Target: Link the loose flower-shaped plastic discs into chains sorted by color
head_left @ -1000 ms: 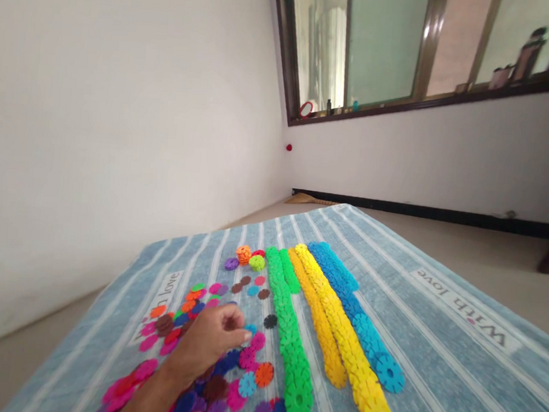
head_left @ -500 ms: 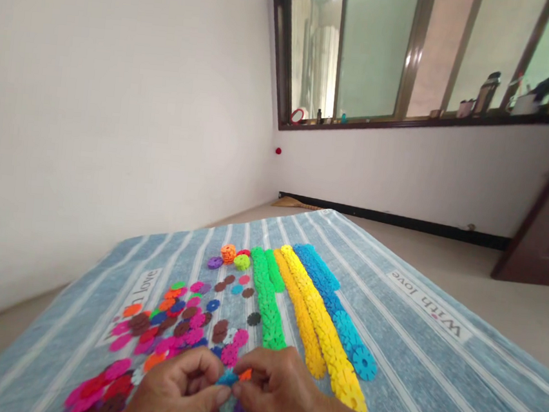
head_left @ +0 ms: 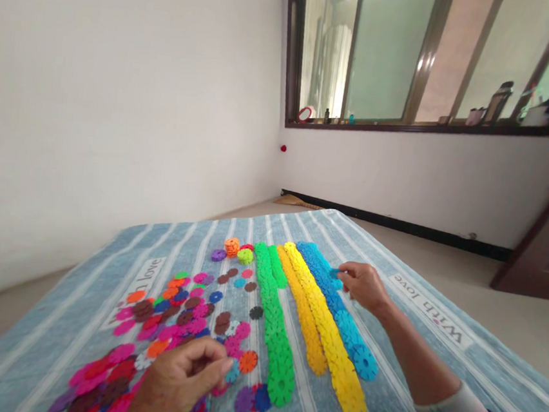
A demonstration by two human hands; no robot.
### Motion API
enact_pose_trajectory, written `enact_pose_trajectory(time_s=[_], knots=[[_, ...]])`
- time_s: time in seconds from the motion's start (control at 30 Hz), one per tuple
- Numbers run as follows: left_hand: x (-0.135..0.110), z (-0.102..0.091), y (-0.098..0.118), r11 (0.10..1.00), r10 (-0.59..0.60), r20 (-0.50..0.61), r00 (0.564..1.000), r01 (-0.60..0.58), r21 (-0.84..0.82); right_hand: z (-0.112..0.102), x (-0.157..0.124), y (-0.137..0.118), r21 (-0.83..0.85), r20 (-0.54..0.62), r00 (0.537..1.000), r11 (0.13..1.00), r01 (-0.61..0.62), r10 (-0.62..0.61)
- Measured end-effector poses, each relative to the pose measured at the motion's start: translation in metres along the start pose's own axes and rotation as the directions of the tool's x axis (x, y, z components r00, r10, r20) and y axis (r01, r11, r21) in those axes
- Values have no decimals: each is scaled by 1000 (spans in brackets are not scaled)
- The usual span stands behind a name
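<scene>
My right hand (head_left: 361,284) pinches a small blue notched disc (head_left: 334,274) at the upper right end of the short blue row (head_left: 315,262). My left hand (head_left: 185,379) is low in the middle, thumb and fingers pressed together. A light blue disc (head_left: 233,372) shows at its thumb tip; I cannot tell whether the hand grips it or it lies on the cloth. An orange disc (head_left: 248,361) lies just right of it. Overlapping discs form long green (head_left: 275,326), yellow (head_left: 332,338) and blue (head_left: 361,357) rows between the hands.
Loose discs in mixed colours (head_left: 167,312) are scattered at the left on the striped cloth (head_left: 401,348). Small stacks, one orange (head_left: 231,247) and one lime (head_left: 245,255), stand near the far end. A wall and a window (head_left: 381,54) rise behind.
My right hand has left my left hand and moved up and right to the blue row, carrying a blue disc. My left hand stays low in the middle. The view has shifted slightly.
</scene>
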State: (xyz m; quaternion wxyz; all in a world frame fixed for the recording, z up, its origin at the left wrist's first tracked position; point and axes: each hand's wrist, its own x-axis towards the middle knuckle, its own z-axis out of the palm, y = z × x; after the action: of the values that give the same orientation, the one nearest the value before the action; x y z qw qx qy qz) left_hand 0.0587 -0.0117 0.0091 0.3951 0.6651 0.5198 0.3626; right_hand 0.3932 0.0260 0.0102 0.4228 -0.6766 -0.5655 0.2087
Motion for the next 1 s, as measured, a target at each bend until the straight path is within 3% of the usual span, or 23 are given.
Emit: enact_pose_trajectory(time_s=[0.1, 0.23, 0.47, 0.63, 0.9, 1.0], knots=[[1, 2, -6, 999, 18, 0, 1000, -18, 26, -6, 12, 35, -57, 15, 991, 990, -132, 133], [1, 5, -12, 999, 17, -1, 1000, -17, 35, 3, 13, 54, -123, 90, 971, 970, -210, 222], [2, 7, -16, 998, -4, -17, 1000, 5, 63, 7, 15, 57, -211, 137, 967, 960, -185, 216], [4, 7, -25, 997, -24, 31, 999, 22, 76, 6, 13, 54, -306, 101, 984, 946, -109, 147], [7, 7, -37, 994, -16, 93, 995, 6, 111, 8, 10, 47, -488, 88, 991, 872, -49, 105], [5, 8, -34, 993, -14, 66, 998, 6, 115, 9, 10, 48, -524, 92, 988, 850, -55, 120]])
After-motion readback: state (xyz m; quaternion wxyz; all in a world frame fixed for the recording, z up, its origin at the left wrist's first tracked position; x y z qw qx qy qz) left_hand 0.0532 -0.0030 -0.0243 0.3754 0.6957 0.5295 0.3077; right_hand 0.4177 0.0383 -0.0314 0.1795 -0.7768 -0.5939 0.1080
